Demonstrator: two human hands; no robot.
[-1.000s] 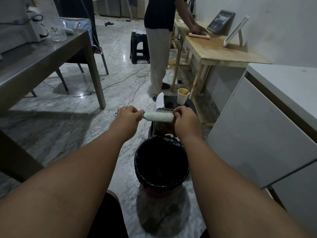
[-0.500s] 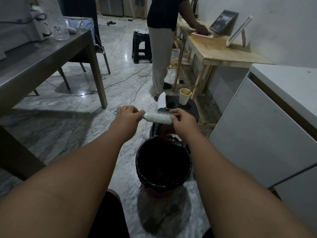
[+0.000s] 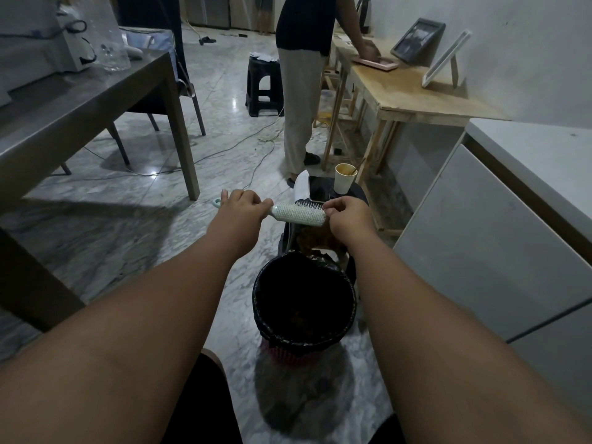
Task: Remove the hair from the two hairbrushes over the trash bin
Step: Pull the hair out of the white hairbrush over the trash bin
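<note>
A pale mint hairbrush lies level in the air, its back toward me and its bristles facing away. My left hand is closed round its handle, whose ring end sticks out on the left. My right hand pinches at the bristles on the brush's far right tip. The bin, lined with a black bag, stands on the floor just below and nearer to me than the brush. A brown tuft of hair hangs under my right hand, above the bin's far rim. I see only this one brush.
A black stool behind the brush carries a phone, a white object and a paper cup. A person stands at a wooden table. A grey table is on the left, white cabinets on the right. Cables cross the marble floor.
My right hand has slid slightly along the brush tip, its fingers picking at the bristles. The view tilted a little; the brush stays over the bin's far side.
</note>
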